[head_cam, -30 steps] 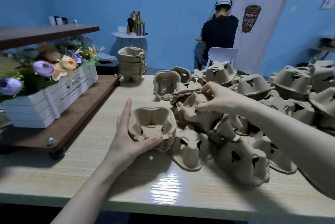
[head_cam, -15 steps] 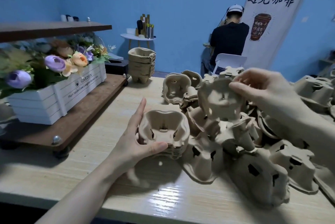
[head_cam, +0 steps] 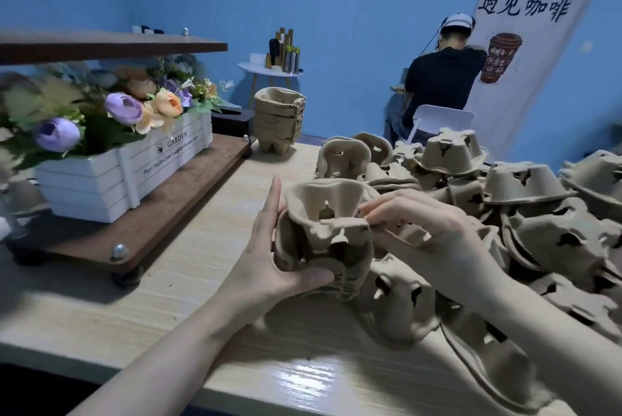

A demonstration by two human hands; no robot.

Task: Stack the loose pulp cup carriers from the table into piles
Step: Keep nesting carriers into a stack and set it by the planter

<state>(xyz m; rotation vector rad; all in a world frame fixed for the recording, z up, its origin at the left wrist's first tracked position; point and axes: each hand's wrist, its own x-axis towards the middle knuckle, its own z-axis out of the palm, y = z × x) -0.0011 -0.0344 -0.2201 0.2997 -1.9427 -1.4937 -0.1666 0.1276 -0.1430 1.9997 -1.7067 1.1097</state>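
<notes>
A low pile of brown pulp cup carriers (head_cam: 340,267) stands on the wooden table (head_cam: 188,281) in front of me. My left hand (head_cam: 269,254) grips its left side, thumb under the front rim. My right hand (head_cam: 427,234) pinches the right rim of a loose carrier (head_cam: 323,203) that sits tilted on top of that pile. A big heap of loose carriers (head_cam: 538,230), most upside down, covers the table's right half. A taller finished pile (head_cam: 279,119) stands at the far edge.
A wooden shelf unit (head_cam: 141,230) with a white flower box (head_cam: 128,166) stands on the table's left side. A person in a black shirt (head_cam: 441,79) sits on a white chair beyond the table. A small round side table (head_cam: 269,70) stands by the blue wall.
My right hand lifted a loose carrier out of the heap, carried it left and lowered it onto the pile that my left hand holds.
</notes>
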